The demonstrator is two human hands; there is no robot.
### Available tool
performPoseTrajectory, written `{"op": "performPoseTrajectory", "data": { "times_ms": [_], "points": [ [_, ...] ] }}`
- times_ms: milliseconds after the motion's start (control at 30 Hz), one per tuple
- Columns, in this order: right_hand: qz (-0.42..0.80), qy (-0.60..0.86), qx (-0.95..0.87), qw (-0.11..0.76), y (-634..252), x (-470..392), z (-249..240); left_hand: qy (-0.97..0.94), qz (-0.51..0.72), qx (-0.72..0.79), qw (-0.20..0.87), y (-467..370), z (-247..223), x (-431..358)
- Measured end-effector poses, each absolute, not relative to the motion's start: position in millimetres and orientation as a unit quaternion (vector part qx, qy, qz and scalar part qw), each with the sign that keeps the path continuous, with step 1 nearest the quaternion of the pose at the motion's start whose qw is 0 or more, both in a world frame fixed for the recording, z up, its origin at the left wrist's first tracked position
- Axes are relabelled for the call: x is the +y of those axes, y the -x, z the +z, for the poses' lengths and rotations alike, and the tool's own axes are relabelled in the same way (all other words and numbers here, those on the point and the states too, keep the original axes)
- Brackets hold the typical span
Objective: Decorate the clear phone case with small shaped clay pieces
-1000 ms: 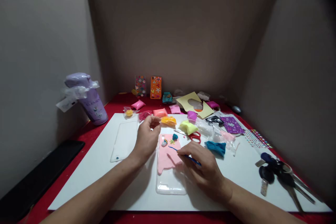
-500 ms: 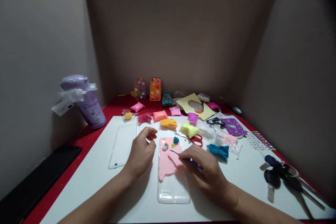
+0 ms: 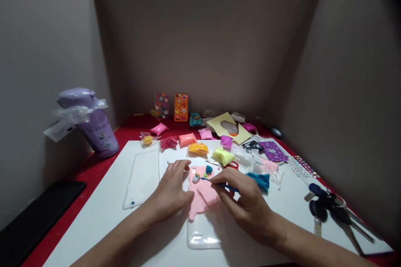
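A clear phone case (image 3: 205,233) lies on the white board, its upper part covered by a pink clay layer (image 3: 200,200). Near the top of the pink sit a small pale-and-coloured piece (image 3: 196,178), thin yellow strips (image 3: 205,175) and a teal lump (image 3: 209,170). My right hand (image 3: 242,200) pinches a blue tool (image 3: 230,187), whose tip is at the small pale piece. My left hand (image 3: 172,187) rests at the case's left edge with thumb and fingers apart, holding nothing.
Another clear case (image 3: 142,179) lies to the left. Behind are clay packets (image 3: 198,149), red-handled scissors (image 3: 232,165) and a cut yellow card (image 3: 219,125). Teal clay (image 3: 259,181) and keys (image 3: 332,204) lie right. A purple tumbler (image 3: 100,133) stands at the far left.
My left hand has opened wider and come to the case's left edge. The blue tool's tip has moved left to the small pale piece. The whole view has shifted slightly.
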State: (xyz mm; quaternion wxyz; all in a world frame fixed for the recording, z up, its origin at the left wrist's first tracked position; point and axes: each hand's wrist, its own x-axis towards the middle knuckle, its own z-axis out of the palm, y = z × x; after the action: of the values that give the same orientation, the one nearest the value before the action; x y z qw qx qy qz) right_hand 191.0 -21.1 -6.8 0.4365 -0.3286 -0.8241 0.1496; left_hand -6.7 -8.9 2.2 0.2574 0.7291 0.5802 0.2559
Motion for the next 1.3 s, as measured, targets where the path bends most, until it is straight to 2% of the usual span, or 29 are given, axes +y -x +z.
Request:
{"op": "performPoseTrajectory", "data": {
  "times_ms": [100,233,733,1300],
  "points": [
    [0.111,0.297,-0.824,0.469,-192,-20,-14,-0.734,0.243,0.583,0.248,6,1,-7],
    [0.096,0.241,-0.853,0.452,-197,-19,-26,-0.741,0.248,0.576,0.241,7,-3,-5],
    [0.124,0.242,-0.867,0.417,-194,-14,-34,-0.747,0.252,0.569,0.235,10,-8,-7],
    [0.124,0.247,-0.865,0.418,-192,-11,-39,-0.754,0.249,0.561,0.235,11,-7,-7]
  ]
}}
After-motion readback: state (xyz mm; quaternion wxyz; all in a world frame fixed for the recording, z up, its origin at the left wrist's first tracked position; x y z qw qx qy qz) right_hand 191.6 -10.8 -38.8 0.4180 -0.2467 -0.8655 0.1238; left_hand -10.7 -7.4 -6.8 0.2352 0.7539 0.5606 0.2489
